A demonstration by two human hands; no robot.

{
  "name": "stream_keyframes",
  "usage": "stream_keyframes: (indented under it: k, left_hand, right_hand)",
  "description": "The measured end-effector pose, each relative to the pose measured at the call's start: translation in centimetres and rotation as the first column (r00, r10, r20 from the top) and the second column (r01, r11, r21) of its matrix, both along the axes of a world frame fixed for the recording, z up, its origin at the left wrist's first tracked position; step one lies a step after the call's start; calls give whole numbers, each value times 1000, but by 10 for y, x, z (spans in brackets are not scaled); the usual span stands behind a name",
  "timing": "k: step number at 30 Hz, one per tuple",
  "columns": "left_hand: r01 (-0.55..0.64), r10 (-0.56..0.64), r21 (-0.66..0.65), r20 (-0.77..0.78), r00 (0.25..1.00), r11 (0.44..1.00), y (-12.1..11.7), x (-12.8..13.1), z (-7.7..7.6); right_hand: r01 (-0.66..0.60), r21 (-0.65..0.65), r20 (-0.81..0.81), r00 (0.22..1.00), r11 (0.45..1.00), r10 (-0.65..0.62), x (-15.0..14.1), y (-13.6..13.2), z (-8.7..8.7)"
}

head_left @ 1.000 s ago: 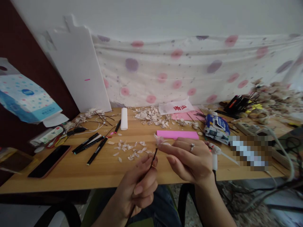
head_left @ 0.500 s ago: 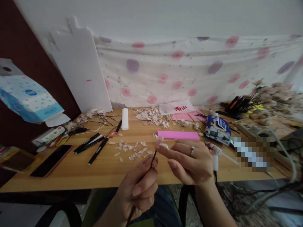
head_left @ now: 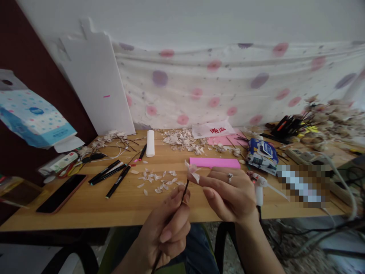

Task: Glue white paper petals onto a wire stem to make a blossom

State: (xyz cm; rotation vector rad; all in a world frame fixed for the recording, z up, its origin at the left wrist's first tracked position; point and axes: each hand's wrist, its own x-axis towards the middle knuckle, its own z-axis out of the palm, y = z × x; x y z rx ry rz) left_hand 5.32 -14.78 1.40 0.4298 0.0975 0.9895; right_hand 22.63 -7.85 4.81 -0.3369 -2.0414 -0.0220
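My left hand (head_left: 164, 228) is closed around a thin black wire stem (head_left: 184, 193), which runs down through my fingers and out below them. Pale pink petals (head_left: 192, 170) sit at the stem's upper tip. The index fingertip of my right hand (head_left: 229, 194) touches those petals from the right, with the thumb apart from it and a ring on one finger. Beyond both hands, loose pale petals (head_left: 158, 182) lie scattered on the wooden table (head_left: 171, 160).
A pink foam strip (head_left: 214, 163) lies just past my right hand, and a white glue gun (head_left: 259, 186) stands to its right. Black pens (head_left: 118, 182) and a phone (head_left: 61, 194) lie left. Petal scraps (head_left: 184, 140) and a white stick (head_left: 150, 142) lie farther back.
My right index finger has shifted slightly, and a petal now hangs lower across its tip. My left hand and the stem stay almost still.
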Motion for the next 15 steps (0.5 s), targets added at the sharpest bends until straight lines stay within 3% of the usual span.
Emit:
stream_keyframes:
  k: [5, 10, 15]
  left_hand:
    - [-18, 18, -13, 6, 1000, 1000, 1, -1, -1]
    - [4, -2, -39, 32, 999, 999, 1, -1, -3]
    - [15, -15, -18, 47, 999, 1000, 3, -3, -5]
  right_hand:
    - [-1, -21, 17, 1000, 1000, 2, -1, -1, -1]
    - [-76, 43, 5, 997, 996, 76, 0, -1, 4]
    - [-30, 89, -28, 999, 996, 33, 2, -2, 1]
